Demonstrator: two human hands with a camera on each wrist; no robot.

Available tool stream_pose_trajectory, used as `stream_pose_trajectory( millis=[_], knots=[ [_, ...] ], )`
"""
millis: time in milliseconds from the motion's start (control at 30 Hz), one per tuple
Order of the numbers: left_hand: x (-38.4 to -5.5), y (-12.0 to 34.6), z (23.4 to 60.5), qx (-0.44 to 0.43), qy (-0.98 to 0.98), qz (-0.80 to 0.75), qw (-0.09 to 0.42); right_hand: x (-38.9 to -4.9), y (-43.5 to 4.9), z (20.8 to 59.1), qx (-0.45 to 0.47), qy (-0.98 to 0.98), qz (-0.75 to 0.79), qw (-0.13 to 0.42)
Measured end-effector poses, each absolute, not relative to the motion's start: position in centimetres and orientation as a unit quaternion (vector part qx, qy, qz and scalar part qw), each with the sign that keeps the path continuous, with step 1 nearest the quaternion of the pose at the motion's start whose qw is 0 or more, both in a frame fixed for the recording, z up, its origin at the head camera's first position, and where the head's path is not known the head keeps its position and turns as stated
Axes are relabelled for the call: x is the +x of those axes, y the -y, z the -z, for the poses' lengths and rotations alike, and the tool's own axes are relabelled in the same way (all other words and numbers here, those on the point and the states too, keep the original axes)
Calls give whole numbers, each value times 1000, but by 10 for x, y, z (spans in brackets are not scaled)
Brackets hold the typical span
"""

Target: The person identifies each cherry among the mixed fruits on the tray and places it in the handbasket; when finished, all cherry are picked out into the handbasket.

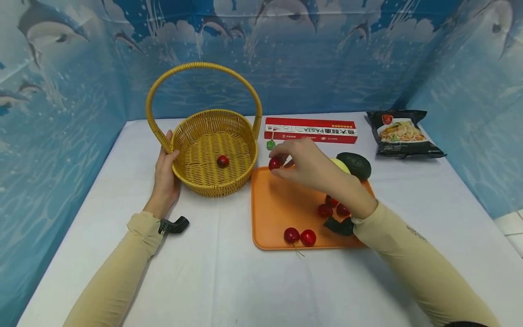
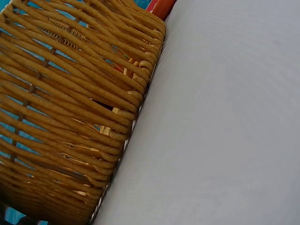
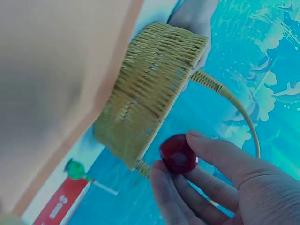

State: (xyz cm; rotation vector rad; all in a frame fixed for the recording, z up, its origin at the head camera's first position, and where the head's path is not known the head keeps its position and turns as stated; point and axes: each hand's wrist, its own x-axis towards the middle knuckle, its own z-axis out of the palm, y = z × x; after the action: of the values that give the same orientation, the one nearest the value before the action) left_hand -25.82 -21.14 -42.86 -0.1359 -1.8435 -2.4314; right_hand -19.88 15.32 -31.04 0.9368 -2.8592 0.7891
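Note:
Between thumb and fingers my right hand (image 1: 304, 164) pinches a dark red cherry (image 3: 179, 153), held over the back left part of the orange tray (image 1: 267, 213). My left hand (image 1: 163, 179) grips the left side of the yellow wicker basket (image 1: 216, 190), where its tall handle meets the rim. One cherry (image 1: 222, 161) lies on the basket's floor. Two cherries (image 1: 308, 237) sit at the tray's front edge, one with a stem. More cherries (image 1: 325, 210) lie on the tray under my right forearm, which partly hides them. The left wrist view is filled by the basket's woven side and the white tabletop.
Behind the tray lies a red pasta box (image 1: 310, 131), with a green lollipop (image 1: 271, 144) before it. A dark green avocado (image 1: 354, 165) and a yellow-green fruit (image 1: 340, 165) are at the tray's back right. Farther right lies a black food packet (image 1: 404, 134).

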Motion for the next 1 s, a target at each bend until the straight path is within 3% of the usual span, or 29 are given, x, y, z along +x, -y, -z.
stream_pose_trajectory(
  millis=[267,533,1000],
  knots=[
    [-258,211,432,-44,602,796,44,-213,-122,307,318,903,-284,44],
    [-258,210,432,-44,599,798,47,-217,-102,306,330,900,-281,35],
    [-259,213,429,-41,604,795,48,-198,-138,306,286,921,-266,14]
  ],
)
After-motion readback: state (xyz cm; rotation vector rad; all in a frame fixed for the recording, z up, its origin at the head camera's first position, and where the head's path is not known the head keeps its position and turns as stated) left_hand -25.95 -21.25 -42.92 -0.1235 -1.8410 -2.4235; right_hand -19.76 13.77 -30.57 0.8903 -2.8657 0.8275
